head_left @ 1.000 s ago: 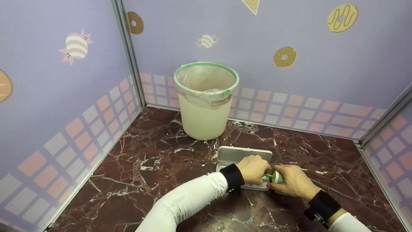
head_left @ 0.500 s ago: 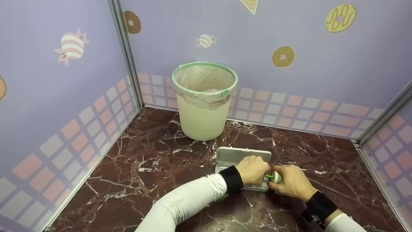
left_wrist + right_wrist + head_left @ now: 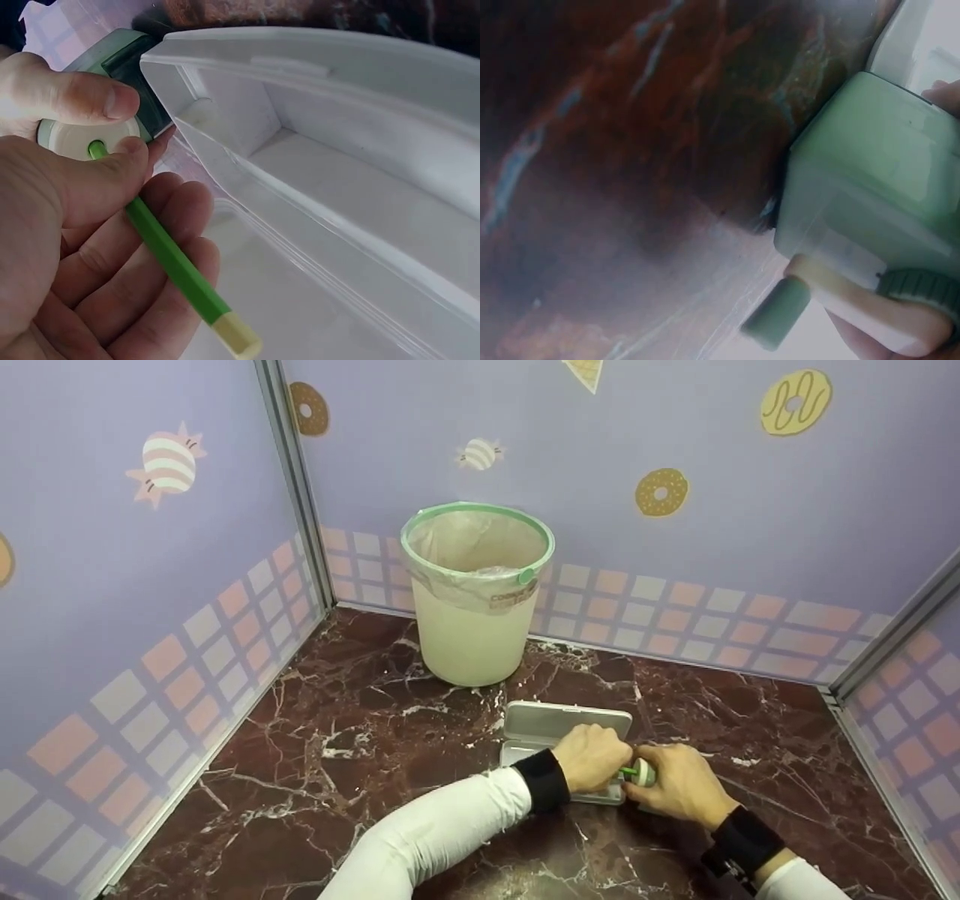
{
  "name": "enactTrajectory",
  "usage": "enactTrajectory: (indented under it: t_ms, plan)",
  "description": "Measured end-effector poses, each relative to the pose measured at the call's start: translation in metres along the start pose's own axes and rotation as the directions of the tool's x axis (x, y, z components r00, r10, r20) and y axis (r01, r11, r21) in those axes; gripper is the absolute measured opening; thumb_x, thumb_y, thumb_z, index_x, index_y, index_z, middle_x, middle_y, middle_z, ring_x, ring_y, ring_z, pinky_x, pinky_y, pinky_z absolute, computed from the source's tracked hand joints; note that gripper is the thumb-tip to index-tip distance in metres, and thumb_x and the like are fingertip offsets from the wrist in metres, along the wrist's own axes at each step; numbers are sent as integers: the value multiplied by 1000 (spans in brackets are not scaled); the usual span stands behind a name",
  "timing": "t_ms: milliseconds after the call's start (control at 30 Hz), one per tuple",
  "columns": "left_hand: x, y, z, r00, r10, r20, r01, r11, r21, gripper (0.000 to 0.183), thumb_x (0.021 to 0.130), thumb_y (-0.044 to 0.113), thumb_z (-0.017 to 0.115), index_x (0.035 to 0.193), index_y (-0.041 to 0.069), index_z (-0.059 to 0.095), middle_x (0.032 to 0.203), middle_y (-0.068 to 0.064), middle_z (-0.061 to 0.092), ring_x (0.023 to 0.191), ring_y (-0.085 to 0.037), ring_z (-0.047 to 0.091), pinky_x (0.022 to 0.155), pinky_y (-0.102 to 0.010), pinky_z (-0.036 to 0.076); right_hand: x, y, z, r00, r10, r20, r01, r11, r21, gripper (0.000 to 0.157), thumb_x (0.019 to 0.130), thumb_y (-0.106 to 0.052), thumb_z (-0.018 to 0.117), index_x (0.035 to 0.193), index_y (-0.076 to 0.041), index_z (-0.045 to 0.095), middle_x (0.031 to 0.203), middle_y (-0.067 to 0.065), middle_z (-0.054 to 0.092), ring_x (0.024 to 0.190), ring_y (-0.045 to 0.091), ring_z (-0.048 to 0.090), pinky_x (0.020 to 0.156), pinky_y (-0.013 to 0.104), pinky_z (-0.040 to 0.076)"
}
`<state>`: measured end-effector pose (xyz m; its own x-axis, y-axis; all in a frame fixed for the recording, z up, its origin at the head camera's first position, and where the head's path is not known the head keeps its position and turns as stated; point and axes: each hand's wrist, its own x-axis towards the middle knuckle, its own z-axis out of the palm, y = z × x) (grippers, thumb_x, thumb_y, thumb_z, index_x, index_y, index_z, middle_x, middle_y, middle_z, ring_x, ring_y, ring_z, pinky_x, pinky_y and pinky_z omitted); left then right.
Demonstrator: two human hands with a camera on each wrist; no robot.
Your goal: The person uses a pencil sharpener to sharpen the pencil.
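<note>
My left hand (image 3: 594,757) pinches a green pencil (image 3: 176,262) between thumb and fingers; its cream end points toward the camera in the left wrist view. The pencil's other end sits in the round hole of a crank pencil sharpener (image 3: 84,139). Around the sharpener's body is my right hand (image 3: 684,784), its thumb beside the hole. From the right wrist camera the sharpener shows a pale green body, a cream crank arm (image 3: 870,300) and a dark green knob (image 3: 778,313). Beneath my left hand lies an opened pencil case (image 3: 568,720), its lid raised.
Behind the case stands a cream bin (image 3: 476,637) with a green rim and a plastic liner. Lilac walls (image 3: 585,457) with printed sweets enclose the dark red marbled tabletop (image 3: 420,742). Small pale specks are scattered near the bin.
My left hand has shifted slightly to the right toward the sharpener, still holding the pencil. The right hand and sharpener stay nearly in place.
</note>
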<state>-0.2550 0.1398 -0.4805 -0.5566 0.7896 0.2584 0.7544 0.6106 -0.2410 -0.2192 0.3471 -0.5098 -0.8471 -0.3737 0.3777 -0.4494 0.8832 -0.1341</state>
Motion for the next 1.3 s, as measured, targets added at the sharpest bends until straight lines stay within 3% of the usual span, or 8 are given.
enactTrajectory:
  t_ms: [300, 633, 800, 1300]
  plan:
    - [1, 1, 1, 1000, 28, -9, -27, 999, 34, 13, 98, 22, 75, 90, 27, 83, 86, 5, 82, 74, -15, 80, 62, -31, 66, 0, 1, 0, 1000, -29, -9, 29, 1000, 11, 35, 75, -35, 93, 78, -30, 59, 64, -20, 49, 60, 0, 43, 56, 26, 37]
    - [0, 2, 4, 999, 42, -28, -40, 998, 49, 13, 98, 23, 76, 88, 27, 83, 84, 6, 82, 71, -13, 79, 60, -30, 65, -1, 0, 0, 999, -34, -18, 34, 999, -6, 29, 74, -34, 92, 83, -27, 66, 65, -19, 51, 60, 0, 45, 56, 26, 38]
    - [-1, 1, 5, 999, 38, -25, -37, 998, 44, 12, 98, 24, 76, 89, 27, 83, 85, 6, 82, 71, -13, 79, 61, -30, 65, 0, 0, 1, 999, -28, -26, 28, 1000, -1, 33, 72, -33, 93, 78, -29, 61, 65, -19, 51, 61, 1, 46, 56, 27, 39]
    - [-1, -4, 5, 998, 46, 31, -46, 999, -2, 9, 95, 23, 78, 91, 27, 84, 89, 5, 83, 75, -14, 80, 65, -30, 66, 1, -1, 2, 1000, 1, -28, -2, 999, -34, 33, 71, -36, 90, 74, -29, 58, 62, -16, 52, 59, 3, 47, 53, 29, 39]
